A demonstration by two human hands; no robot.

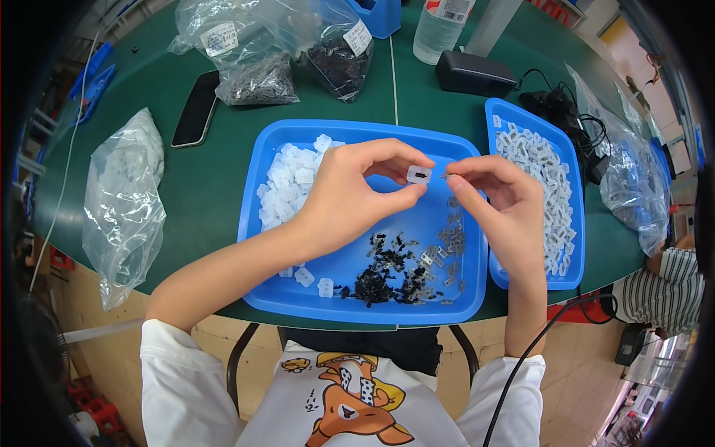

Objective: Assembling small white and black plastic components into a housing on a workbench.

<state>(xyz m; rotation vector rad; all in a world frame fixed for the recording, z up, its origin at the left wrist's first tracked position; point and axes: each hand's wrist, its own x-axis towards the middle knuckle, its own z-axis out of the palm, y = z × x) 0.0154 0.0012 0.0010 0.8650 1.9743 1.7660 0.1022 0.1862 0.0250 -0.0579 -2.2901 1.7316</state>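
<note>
The left hand pinches one small white plastic housing between thumb and fingers above the big blue tray. The right hand holds one tiny metal clip in closed fingers just beside it. Two blue trays and four plastic bags sit on the green worktop.

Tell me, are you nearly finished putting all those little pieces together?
Not nearly. The smaller blue tray on the right is heaped with pale pieces that look finished. Now the left hand pinches one white block while the right hand brings a tiny metal clip to it. Left: a pile of white blocks, black bits and metal clips in the big blue tray.
</note>
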